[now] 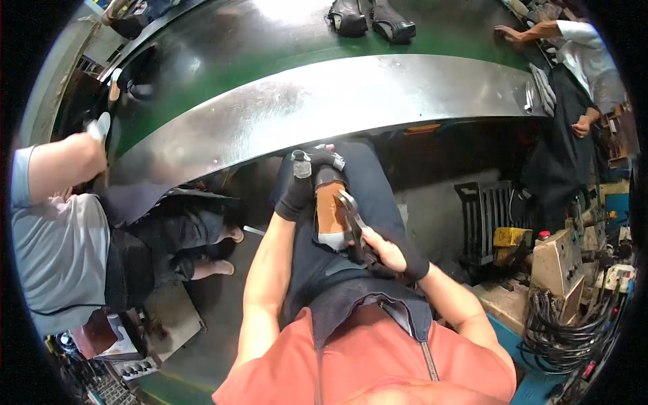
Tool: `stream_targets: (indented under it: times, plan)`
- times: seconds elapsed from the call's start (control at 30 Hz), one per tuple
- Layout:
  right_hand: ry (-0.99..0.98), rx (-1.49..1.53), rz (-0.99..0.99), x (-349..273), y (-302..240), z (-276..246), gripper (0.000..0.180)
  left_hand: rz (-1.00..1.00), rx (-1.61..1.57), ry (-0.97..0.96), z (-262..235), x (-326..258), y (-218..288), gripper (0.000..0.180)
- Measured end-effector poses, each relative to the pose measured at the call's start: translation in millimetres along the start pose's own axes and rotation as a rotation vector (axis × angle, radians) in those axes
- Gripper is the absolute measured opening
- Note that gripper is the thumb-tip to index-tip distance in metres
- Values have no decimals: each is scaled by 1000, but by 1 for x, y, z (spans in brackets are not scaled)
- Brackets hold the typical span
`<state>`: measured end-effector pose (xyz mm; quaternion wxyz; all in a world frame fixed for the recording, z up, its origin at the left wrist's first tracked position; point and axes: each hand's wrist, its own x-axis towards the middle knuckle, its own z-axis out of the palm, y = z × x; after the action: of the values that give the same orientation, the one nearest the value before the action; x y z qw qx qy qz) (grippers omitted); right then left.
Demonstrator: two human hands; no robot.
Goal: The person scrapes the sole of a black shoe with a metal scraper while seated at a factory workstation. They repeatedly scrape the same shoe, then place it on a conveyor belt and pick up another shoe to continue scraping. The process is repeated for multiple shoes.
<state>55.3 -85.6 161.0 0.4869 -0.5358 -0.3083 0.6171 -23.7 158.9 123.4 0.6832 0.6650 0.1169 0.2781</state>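
A dark shoe with a brown underside lies sole up across my lap, its pale grey end towards me. My left hand, in a black fingerless glove with tape round some fingers, is closed around the far end of the shoe. In my right hand, which wears a black wrist band, is a metal hand tool with a curved head. That head is at the right edge of the brown underside. Whether it is a hammer or pincers cannot be made out.
A bare metal ledge runs in front of my knees, beside a green conveyor belt carrying a pair of black shoes. One co-worker sits at left, another at far right. A control box and coiled cables stand at right.
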Motion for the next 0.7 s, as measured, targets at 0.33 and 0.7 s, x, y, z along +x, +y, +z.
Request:
stream_targets:
  times: [0.33,0.7]
  plan:
    - [55,-345,-54,27,-11,9,38,33,102,-10,12,-14,9,86]
    - [-262,-884,-513,-53,81,-3,30,-116,29,163,67,-148,63,104]
